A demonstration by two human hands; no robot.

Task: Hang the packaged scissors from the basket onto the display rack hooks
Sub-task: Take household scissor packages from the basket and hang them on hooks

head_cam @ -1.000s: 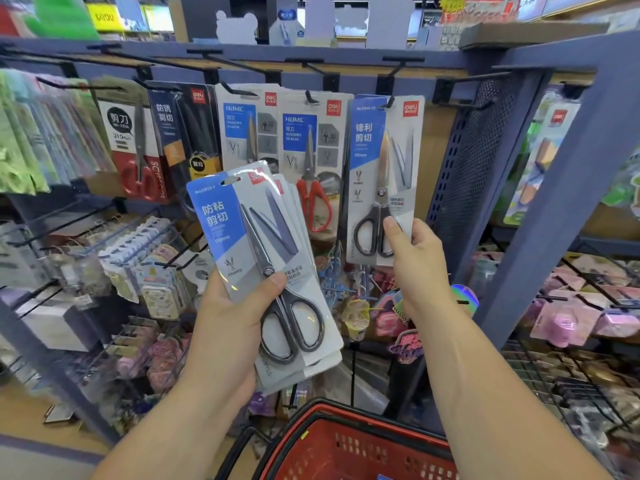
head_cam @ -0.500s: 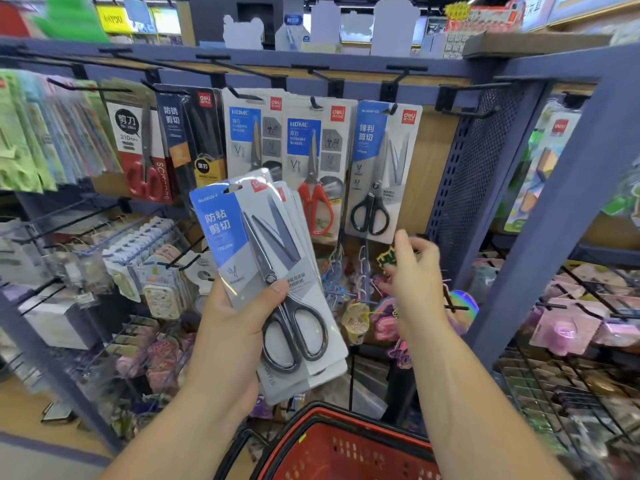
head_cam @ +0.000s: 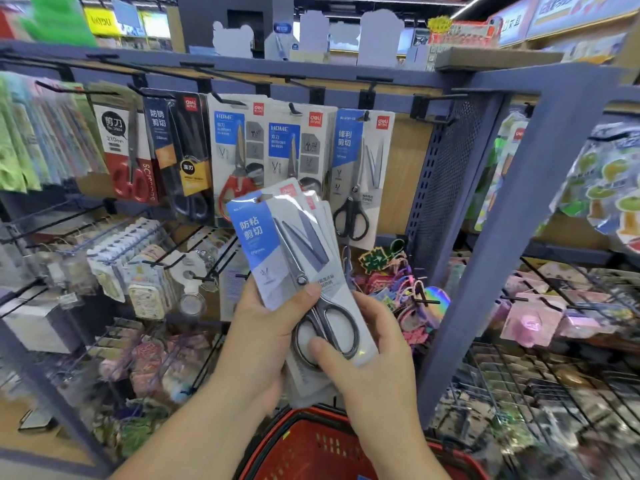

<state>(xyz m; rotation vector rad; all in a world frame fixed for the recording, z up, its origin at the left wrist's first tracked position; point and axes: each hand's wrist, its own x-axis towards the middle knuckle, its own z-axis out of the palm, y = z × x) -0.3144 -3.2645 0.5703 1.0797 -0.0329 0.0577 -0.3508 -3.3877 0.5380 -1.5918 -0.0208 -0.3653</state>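
We are recording the display rack (head_cam: 519,237) filling the view, with hung packs (head_cam: 360,168) on its top hooks (head_cam: 436,96). The red basket (head_cam: 311,448) is sitting below the forearms. A fanned stack of scissor packs (head_cam: 273,237) is standing tilted before the rack, above the basket. The left hand (head_cam: 263,327) is gripping its left edge, thumb across the front; the right hand (head_cam: 377,351) is pinching the front pack's lower end.

— The scissors pack (head_cam: 263,233)?
— Glossy clear plastic over printed card; blades (head_cam: 289,252) dull grey metal.
— The basket (head_cam: 311,448)?
— Red perforated plastic. Hooks (head_cam: 440,95) are thin black metal, the rack frame (head_cam: 512,216) matt blue-grey, the backboard (head_cam: 405,174) smooth wood.
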